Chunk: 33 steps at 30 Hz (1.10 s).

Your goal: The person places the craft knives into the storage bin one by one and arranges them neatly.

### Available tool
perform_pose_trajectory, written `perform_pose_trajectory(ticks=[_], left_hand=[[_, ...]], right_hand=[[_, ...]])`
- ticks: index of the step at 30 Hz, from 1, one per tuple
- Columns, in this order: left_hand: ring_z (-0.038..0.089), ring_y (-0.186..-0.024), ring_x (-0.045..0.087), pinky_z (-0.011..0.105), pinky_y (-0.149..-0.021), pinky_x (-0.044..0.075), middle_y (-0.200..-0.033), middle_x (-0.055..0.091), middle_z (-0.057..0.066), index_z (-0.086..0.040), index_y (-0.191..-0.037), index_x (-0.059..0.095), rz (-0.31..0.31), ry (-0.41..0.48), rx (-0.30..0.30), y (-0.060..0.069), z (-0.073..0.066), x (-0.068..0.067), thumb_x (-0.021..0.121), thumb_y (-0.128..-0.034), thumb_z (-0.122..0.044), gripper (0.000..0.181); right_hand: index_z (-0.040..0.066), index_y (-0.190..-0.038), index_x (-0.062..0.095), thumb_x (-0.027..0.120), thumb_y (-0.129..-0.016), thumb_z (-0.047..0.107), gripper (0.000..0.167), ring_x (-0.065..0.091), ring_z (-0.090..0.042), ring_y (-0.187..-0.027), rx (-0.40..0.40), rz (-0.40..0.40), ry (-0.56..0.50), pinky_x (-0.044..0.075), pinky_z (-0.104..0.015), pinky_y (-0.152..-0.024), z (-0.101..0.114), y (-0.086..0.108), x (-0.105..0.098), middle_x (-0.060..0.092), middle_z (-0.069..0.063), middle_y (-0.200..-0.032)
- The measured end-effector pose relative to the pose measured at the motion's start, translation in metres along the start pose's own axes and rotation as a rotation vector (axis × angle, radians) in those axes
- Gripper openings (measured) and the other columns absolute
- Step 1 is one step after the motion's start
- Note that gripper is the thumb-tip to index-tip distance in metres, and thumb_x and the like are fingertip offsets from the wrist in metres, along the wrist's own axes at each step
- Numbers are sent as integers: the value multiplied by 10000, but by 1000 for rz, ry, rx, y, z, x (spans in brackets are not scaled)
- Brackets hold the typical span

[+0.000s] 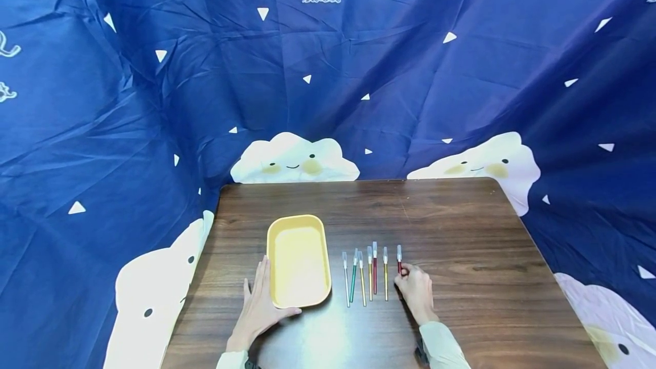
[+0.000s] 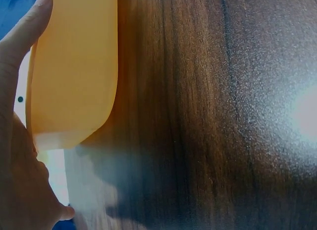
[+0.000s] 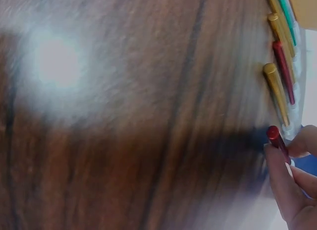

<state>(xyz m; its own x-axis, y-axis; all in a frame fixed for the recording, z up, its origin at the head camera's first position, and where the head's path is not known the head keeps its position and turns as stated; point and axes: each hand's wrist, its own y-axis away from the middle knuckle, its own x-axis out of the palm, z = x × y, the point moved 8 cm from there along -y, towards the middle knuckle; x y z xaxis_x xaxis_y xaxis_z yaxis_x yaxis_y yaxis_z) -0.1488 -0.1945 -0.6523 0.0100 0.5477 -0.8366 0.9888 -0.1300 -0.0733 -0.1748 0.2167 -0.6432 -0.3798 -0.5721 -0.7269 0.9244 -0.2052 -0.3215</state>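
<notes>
My right hand (image 1: pixel 417 292) pinches the handle of a red craft knife (image 3: pixel 274 134) with a clear cap, at the right end of a row. Its cap points to the far side of the table. My left hand (image 1: pixel 259 306) rests against the near left corner of a yellow tray (image 1: pixel 299 261), fingers straight along its left side and thumb by its near edge. Nothing lies in the tray. Between tray and right hand lie several capped craft knives: a silver one (image 1: pixel 347 283), a green one (image 1: pixel 353 281), another red one (image 1: pixel 375 275) and yellow ones (image 1: pixel 386 281).
The brown wooden table (image 1: pixel 482 278) carries all of these. A blue cloth (image 1: pixel 318 61) with clouds and white triangles hangs behind it and on both sides. Light glares off the tabletop near the front edge.
</notes>
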Motion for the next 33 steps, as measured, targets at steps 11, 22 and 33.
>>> perform_pose_trajectory(ticks=[11,22,33], left_hand=[[447,-1589,182,822,-1154,103,-1762,100,184,-25,-1692,81,13,1,3,-1,1,1,880,-682,-723,1464],[415,-1606,147,807,-1172,82,-1773,86,150,-64,-1702,54,54,5,-3,-3,-3,6,849,-681,-770,1475],[450,-1599,140,822,-1158,84,-1774,67,157,-47,-1699,56,59,-2,11,-2,-4,6,868,-691,-733,1465]], right_hand=[[-66,-988,778,706,-752,-24,250,678,-206,-652,56,74,-52,582,-505,-660,23,-13,-1,739,-53,-761],[-72,-1015,778,725,-747,-14,279,628,-103,-641,53,108,-138,560,-365,-642,66,-20,7,738,-42,-766],[-85,-1013,770,721,-743,-40,277,613,-100,-656,23,157,-279,514,-231,-621,117,-16,30,725,-57,-786]])
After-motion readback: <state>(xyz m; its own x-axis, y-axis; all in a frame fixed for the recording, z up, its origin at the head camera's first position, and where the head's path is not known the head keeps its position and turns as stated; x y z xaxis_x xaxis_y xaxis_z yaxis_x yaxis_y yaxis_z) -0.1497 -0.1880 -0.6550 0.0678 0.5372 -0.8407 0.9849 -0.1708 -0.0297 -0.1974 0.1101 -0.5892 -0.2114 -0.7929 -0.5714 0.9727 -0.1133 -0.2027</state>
